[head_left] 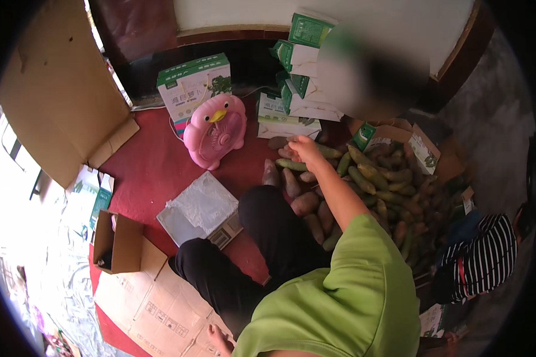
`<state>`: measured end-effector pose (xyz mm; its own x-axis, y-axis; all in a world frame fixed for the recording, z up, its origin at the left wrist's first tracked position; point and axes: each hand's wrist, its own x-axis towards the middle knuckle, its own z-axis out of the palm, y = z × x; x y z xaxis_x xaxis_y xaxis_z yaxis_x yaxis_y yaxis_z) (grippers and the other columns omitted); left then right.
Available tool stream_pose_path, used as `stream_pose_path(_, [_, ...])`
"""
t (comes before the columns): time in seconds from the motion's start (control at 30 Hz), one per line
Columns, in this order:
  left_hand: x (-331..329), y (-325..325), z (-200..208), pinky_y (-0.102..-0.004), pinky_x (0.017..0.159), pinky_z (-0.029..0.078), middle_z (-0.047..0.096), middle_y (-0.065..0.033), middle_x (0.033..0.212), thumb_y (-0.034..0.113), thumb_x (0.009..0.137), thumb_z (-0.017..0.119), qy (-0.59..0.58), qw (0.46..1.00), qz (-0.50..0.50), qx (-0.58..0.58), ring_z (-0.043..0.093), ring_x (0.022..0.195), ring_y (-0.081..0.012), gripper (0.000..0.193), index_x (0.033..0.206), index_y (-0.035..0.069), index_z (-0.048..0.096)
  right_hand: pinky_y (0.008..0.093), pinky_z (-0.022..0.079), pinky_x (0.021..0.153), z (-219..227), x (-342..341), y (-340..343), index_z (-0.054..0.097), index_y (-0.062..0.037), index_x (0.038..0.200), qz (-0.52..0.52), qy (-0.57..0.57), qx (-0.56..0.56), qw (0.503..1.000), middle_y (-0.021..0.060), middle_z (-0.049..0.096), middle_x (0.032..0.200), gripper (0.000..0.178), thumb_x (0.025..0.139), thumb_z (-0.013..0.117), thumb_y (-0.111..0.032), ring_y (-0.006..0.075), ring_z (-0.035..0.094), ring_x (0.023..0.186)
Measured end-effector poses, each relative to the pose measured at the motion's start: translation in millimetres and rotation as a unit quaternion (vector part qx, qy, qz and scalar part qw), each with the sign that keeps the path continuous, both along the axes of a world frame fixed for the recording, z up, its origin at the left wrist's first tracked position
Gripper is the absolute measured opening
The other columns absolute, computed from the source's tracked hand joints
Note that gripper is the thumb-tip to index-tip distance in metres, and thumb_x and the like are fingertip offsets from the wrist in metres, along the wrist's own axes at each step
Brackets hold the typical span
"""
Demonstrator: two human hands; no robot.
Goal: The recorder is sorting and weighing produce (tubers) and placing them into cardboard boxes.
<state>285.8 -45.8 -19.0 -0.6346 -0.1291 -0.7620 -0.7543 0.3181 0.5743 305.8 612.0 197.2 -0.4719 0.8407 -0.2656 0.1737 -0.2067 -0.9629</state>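
My right arm reaches forward to the near side of a heap of long green and reddish-brown root vegetables (393, 178). My right hand (305, 150) is closed, its fingers bent down over a brownish root vegetable (284, 153) at the heap's left edge. Just below it lies a slim green root vegetable (290, 165). At the bottom of the view, partly covered by my green shirt, my left hand (220, 342) shows beside my dark trousers. Its fingers look apart and nothing shows in them. A pale flat-topped scale-like box (202, 205) stands in front of my knees.
On the red floor covering (143, 154) stands a pink animal-shaped fan (220, 134), with a white-and-green carton (193, 83) behind it. More cartons (309, 89) are stacked at the back. Flattened cardboard (155, 303) lies left. A person in a striped top (482, 256) is at the right.
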Motion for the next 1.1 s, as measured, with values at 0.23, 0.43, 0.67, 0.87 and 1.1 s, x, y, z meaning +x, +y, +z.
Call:
stream_pose_path(0.23, [-149,82,106,-0.0279,0.09,0.044,0.062,-0.012,0.11,0.014,0.094,0.052,0.365,0.927,-0.081,0.001,0.057,0.102,-0.0178,0.032,0.12,-0.005,0.053,0.0263,0.044,0.061,-6,21,42,0.056,-0.0107,0.107,-0.039,0.012,-0.037,0.998,0.0027,0.064,0.091,0.018,0.09,0.054,-0.018,0.0107,0.06,0.073])
stream_pose_path(0.43, [-185,247,259,-0.0306,0.094,0.041,0.058,-0.0124,0.116,0.001,0.091,0.048,0.514,0.826,-0.19,0.135,0.055,0.107,-0.0206,0.031,0.121,-0.003,0.053,0.0272,0.041,0.048,-6,16,96,0.051,-0.0076,0.114,-0.105,0.059,-0.062,0.991,0.0061,0.063,0.085,0.026,0.088,0.055,-0.011,0.0134,0.059,0.065])
stream_pose_path(0.67, [-183,362,229,-0.0364,0.094,0.039,0.06,-0.015,0.108,0.0,0.078,0.059,0.502,0.734,-0.453,0.066,0.054,0.106,-0.0302,0.035,0.114,0.001,0.058,0.0333,0.043,0.062,22,13,179,0.046,-0.0115,0.124,-0.113,0.041,0.0,0.993,0.0058,0.064,0.092,0.04,0.087,0.058,-0.018,0.0162,0.06,0.075])
stream_pose_path(0.87, [-189,359,209,-0.0417,0.091,0.041,0.058,-0.0176,0.106,0.006,0.074,0.063,0.471,0.705,-0.527,-0.054,0.052,0.102,-0.0354,0.04,0.113,0.001,0.058,0.0345,0.043,0.065,73,-5,252,0.041,-0.0122,0.129,-0.168,0.053,0.035,0.984,0.0077,0.064,0.094,0.048,0.085,0.06,-0.015,0.0175,0.06,0.075])
stream_pose_path(1.1, [-200,361,200,-0.0425,0.088,0.042,0.059,-0.0183,0.104,0.006,0.072,0.064,0.455,0.693,-0.551,-0.092,0.053,0.1,-0.0361,0.038,0.109,0.0,0.06,0.0354,0.044,0.066,115,-31,322,0.028,-0.0163,0.14,-0.18,0.119,0.073,0.974,0.0078,0.063,0.097,0.067,0.082,0.062,-0.015,0.0178,0.062,0.079])
